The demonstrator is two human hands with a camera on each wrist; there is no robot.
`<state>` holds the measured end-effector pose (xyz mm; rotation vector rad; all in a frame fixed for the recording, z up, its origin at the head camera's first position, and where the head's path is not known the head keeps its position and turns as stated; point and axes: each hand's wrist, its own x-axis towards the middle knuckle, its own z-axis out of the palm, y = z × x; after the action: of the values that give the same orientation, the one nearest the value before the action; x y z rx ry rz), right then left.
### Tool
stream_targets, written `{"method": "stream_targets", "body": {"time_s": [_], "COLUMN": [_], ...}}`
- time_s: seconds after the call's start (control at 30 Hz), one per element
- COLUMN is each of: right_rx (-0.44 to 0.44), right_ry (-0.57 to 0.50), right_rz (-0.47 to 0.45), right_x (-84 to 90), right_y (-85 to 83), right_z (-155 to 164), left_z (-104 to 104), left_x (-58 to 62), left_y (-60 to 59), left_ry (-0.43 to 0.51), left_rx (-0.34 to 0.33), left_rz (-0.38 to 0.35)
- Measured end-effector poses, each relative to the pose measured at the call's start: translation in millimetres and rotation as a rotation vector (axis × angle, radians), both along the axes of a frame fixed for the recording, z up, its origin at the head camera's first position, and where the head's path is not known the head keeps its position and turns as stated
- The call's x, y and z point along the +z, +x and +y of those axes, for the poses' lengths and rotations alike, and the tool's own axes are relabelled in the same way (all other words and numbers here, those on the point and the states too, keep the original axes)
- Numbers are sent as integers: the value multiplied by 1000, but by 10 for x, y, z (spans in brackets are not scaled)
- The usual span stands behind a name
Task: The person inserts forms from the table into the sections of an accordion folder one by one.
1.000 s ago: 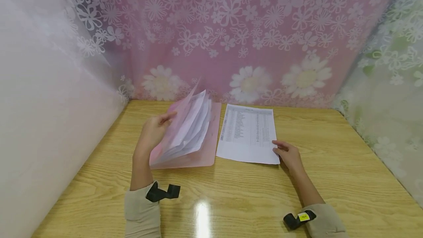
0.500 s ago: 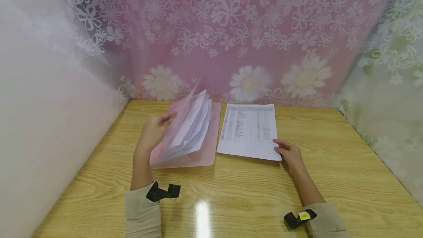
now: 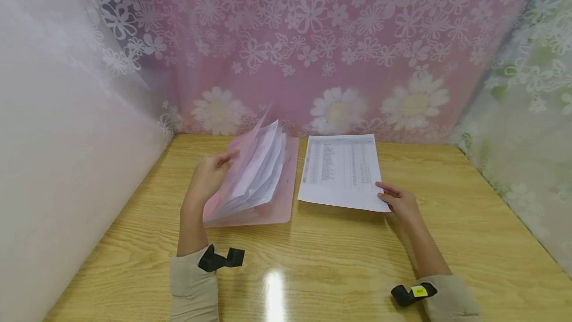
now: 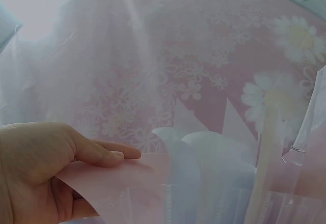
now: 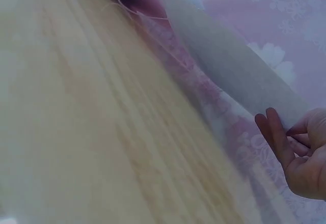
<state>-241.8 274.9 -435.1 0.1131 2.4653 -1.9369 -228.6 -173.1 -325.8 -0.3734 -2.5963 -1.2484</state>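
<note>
A pink expanding folder (image 3: 259, 183) lies on the wooden table (image 3: 313, 262), its pockets fanned with white sheets inside. My left hand (image 3: 207, 175) grips the raised pink front flap (image 4: 122, 183), thumb on top. To the folder's right is a printed sheet of paper (image 3: 341, 170), lifted a little off the table. My right hand (image 3: 399, 202) pinches its near right corner; in the right wrist view the sheet's underside (image 5: 229, 66) runs above the fingers (image 5: 272, 132).
Pink flower-patterned curtain (image 3: 313, 48) hangs behind the table; a pale sheet (image 3: 58, 138) closes the left side and a green-white curtain (image 3: 527, 113) the right. Black straps sit on both wrists.
My right hand has lifted the printed sheet and carried it slightly away and to the right. The left hand and the folder have stayed put.
</note>
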Motion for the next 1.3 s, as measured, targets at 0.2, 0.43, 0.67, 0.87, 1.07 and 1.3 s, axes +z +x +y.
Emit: {"method": "stream_targets", "body": {"time_s": [0.2,0.43,0.67,0.87,1.07,1.3], "right_rx": [13,4,-44,-79,-99,-102], "right_ry": [-37,-20,-71,-62,-4,-9], "right_rz": [-3,-7,16,44,65,78], "right_x": [157,310,387,397,409,437], "right_y": [0,11,21,63,108,163], "right_z": [-28,-112,-226,-349,-488,-580], "left_z": [-14,-28,-46,-48,-39,-15], "left_x": [19,20,11,14,16,14], "left_y": [4,20,21,28,28,18], "left_ry": [-5,-4,-16,-18,-22,-23], "left_rx": [13,27,33,34,39,27], "left_rz": [2,-14,-3,-4,5,-2]}}
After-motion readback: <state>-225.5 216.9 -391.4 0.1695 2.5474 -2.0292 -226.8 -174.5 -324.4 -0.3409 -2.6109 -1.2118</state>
